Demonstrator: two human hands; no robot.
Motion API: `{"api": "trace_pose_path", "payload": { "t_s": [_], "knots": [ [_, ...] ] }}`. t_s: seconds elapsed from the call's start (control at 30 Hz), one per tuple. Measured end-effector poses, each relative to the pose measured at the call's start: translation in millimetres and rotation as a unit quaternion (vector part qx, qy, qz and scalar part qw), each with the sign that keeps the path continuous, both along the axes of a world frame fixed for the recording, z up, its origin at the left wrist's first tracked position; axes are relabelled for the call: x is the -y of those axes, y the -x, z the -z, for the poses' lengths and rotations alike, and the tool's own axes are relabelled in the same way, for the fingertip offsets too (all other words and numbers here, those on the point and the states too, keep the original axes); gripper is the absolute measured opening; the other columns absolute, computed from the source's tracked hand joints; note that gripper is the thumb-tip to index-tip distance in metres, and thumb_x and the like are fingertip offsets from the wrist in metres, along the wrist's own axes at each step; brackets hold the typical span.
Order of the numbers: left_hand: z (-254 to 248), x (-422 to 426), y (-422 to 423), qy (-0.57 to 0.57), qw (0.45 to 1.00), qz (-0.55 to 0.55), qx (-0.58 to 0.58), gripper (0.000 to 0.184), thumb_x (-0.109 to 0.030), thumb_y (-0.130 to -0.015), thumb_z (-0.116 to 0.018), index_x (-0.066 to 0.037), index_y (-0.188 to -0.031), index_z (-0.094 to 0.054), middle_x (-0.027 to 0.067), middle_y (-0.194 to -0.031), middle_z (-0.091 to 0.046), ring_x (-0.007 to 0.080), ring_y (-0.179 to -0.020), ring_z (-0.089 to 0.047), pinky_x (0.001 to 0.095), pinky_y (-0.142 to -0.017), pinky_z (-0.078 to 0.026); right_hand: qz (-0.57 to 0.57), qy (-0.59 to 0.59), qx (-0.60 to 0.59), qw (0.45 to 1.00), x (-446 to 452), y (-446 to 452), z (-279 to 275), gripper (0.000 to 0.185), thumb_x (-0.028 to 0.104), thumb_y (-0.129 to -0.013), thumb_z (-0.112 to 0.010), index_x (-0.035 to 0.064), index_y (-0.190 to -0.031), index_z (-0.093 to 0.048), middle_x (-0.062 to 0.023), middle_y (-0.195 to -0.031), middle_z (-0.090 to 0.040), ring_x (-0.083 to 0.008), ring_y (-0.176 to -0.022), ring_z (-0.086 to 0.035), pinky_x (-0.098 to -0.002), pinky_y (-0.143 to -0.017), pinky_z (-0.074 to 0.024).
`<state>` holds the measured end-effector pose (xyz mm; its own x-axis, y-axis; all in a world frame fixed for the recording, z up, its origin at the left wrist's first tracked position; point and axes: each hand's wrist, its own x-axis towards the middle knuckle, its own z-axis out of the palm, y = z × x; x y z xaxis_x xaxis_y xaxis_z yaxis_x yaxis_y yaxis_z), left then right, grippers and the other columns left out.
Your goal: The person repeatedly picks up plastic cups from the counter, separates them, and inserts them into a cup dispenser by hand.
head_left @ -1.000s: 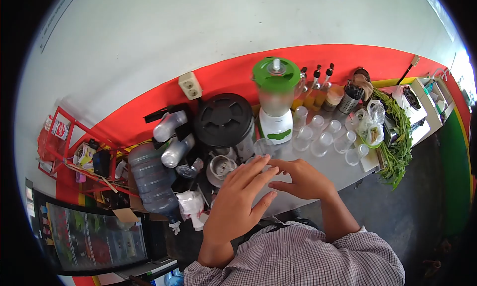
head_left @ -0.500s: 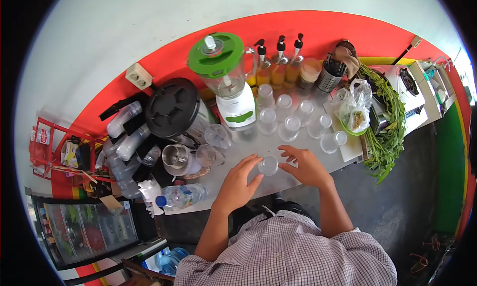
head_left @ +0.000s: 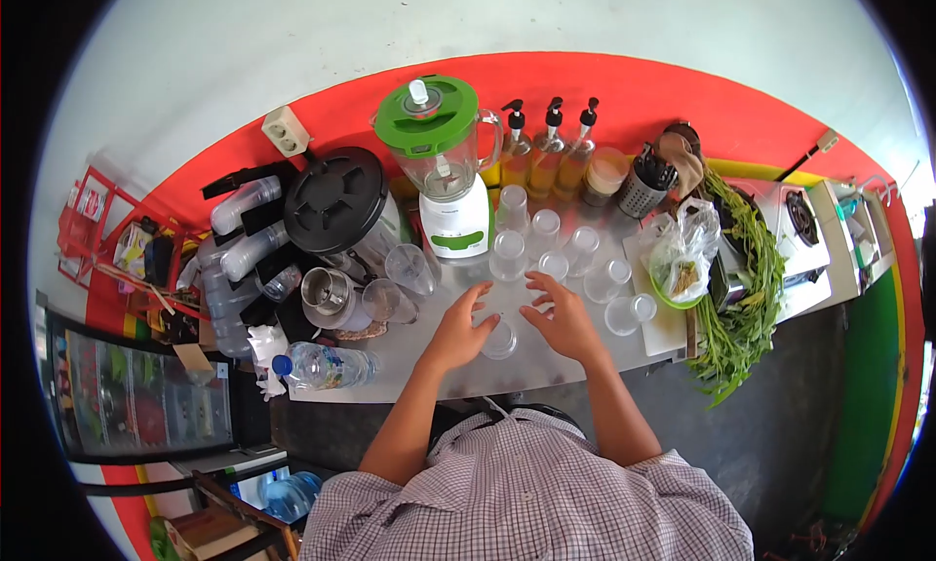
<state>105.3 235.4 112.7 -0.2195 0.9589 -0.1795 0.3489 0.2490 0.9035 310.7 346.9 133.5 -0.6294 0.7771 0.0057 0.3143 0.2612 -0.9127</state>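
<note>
Over the front of the metal table (head_left: 444, 366), my left hand (head_left: 461, 329) is open and holds nothing, its fingers curved toward the right. My right hand (head_left: 563, 319) is open too, with bent, parted fingers and nothing in them. Between the hands, nearest my left fingertips, is a small clear cup (head_left: 500, 340); whether a finger touches it I cannot tell. Several clear plastic cups (head_left: 508, 253) stand just beyond the hands, and one cup (head_left: 625, 314) is to the right of my right hand. Behind them rises the green-lidded blender (head_left: 456, 215).
Pump bottles (head_left: 546, 161) line the back wall. To the left are a black-lidded container (head_left: 336, 202), two clear jugs (head_left: 390, 302), a steel-topped vessel (head_left: 328, 293) and a water bottle (head_left: 327, 365). A plastic bag (head_left: 682, 251) and leafy greens (head_left: 746, 298) are on the right.
My hands were close together and nearly overlapping, then moved apart to either side of the small cup. The head view has shifted, bringing more of the table into sight.
</note>
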Motion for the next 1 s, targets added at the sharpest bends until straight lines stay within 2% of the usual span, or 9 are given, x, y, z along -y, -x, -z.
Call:
{"api": "trace_pose_path", "payload": {
  "t_s": [0.07, 0.23, 0.33, 0.43, 0.67, 0.87, 0.93, 0.97, 1.0],
  "knots": [
    [18.9, -13.7, 9.3, -0.020, 0.999, -0.011, 0.023, 0.070, -0.014, -0.100, -0.074, -0.006, -0.161, -0.043, 0.0180, -0.161, -0.055, 0.0375, -0.135, -0.065, 0.0455, -0.109, -0.054, -0.004, -0.028, -0.008, 1.000, -10.6, 16.3, 7.0, 0.064, 0.014, -0.093, -0.082, 0.0068, -0.151, -0.056, -0.0173, -0.135, -0.071, -0.0263, -0.104, -0.074, -0.0363, -0.082, -0.0605],
    [26.0, -44.5, 18.9, 0.010, 0.998, -0.045, 0.041, 0.067, -0.009, -0.101, -0.070, -0.005, -0.162, -0.042, 0.0180, -0.162, -0.054, 0.0345, -0.134, -0.066, 0.0426, -0.109, -0.054, -0.019, -0.086, 0.040, 0.995, -41.9, 54.5, 27.9, 0.089, 0.014, -0.089, -0.082, 0.0099, -0.164, -0.034, -0.0288, -0.159, -0.044, -0.0462, -0.122, -0.065, -0.0507, -0.094, -0.0588],
    [23.3, -59.6, 19.6, 0.039, 0.994, -0.070, 0.073, 0.064, -0.005, -0.102, -0.066, -0.004, -0.162, -0.043, 0.0176, -0.163, -0.053, 0.0317, -0.136, -0.064, 0.0409, -0.113, -0.051, 0.022, -0.212, 0.135, 0.968, -57.2, 75.7, 54.6, 0.092, 0.013, -0.088, -0.082, 0.0072, -0.165, -0.031, -0.0371, -0.157, -0.039, -0.0540, -0.124, -0.063, -0.0559, -0.097, -0.0579],
    [35.1, -71.4, 23.2, 0.046, 0.992, -0.075, 0.087, 0.063, -0.003, -0.101, -0.063, -0.003, -0.162, -0.044, 0.0176, -0.164, -0.053, 0.0313, -0.143, -0.058, 0.0400, -0.118, -0.045, 0.023, -0.166, 0.174, 0.970, -67.7, 91.4, 64.0, 0.095, 0.015, -0.088, -0.083, 0.0091, -0.166, -0.029, -0.0353, -0.156, -0.042, -0.0589, -0.124, -0.061, -0.0587, -0.106, -0.0530],
    [76.9, -85.5, 26.8, 0.008, 0.995, -0.056, 0.085, 0.062, 0.001, -0.100, -0.058, -0.001, -0.161, -0.046, 0.0172, -0.165, -0.052, 0.0303, -0.153, -0.048, 0.0389, -0.123, -0.040, 0.003, -0.140, 0.246, 0.959, -74.5, 107.3, 63.5, 0.086, 0.009, -0.089, -0.080, 0.0076, -0.162, -0.035, -0.0354, -0.148, -0.047, -0.0563, -0.119, -0.064, -0.0568, -0.100, -0.0562],
    [10.4, -53.0, 19.7, -0.050, 0.985, -0.087, 0.137, 0.060, -0.001, -0.102, -0.060, -0.007, -0.160, -0.049, 0.0146, -0.160, -0.056, 0.0280, -0.143, -0.057, 0.0380, -0.113, -0.048, 0.074, -0.190, 0.136, 0.970, -52.6, 81.1, 16.2, 0.075, 0.008, -0.088, -0.081, 0.0055, -0.155, -0.048, -0.0328, -0.134, -0.058, -0.0508, -0.109, -0.070, -0.0538, -0.093, -0.0584],
    [4.4, -42.3, 24.9, -0.074, 0.989, -0.095, 0.086, 0.059, -0.004, -0.102, -0.064, -0.009, -0.159, -0.050, 0.0129, -0.156, -0.059, 0.0268, -0.133, -0.062, 0.0379, -0.108, -0.051, 0.111, -0.222, 0.022, 0.968, -45.9, 62.9, -0.1, 0.073, 0.010, -0.089, -0.083, 0.0044, -0.154, -0.051, -0.0266, -0.127, -0.063, -0.0344, -0.094, -0.075, -0.0439, -0.083, -0.0595],
    [3.2, -36.6, 27.3, -0.092, 0.985, -0.124, 0.077, 0.062, -0.005, -0.100, -0.066, -0.010, -0.159, -0.049, 0.0130, -0.156, -0.058, 0.0278, -0.132, -0.062, 0.0388, -0.106, -0.052, 0.114, -0.221, 0.019, 0.968, -37.6, 53.3, -16.9, 0.073, 0.010, -0.089, -0.083, 0.0044, -0.154, -0.051, -0.0266, -0.127, -0.063, -0.0344, -0.094, -0.075, -0.0439, -0.083, -0.0595],
    [-0.3, -31.8, 29.5, -0.110, 0.980, -0.153, 0.068, 0.064, -0.007, -0.099, -0.068, -0.011, -0.160, -0.048, 0.0131, -0.156, -0.058, 0.0288, -0.131, -0.062, 0.0398, -0.103, -0.053, 0.125, -0.106, -0.022, 0.986, -28.0, 43.4, -38.4, 0.073, 0.012, -0.090, -0.083, 0.0031, -0.155, -0.051, -0.0245, -0.127, -0.063, -0.0306, -0.090, -0.074, -0.0398, -0.079, -0.0595]
  ]
}}
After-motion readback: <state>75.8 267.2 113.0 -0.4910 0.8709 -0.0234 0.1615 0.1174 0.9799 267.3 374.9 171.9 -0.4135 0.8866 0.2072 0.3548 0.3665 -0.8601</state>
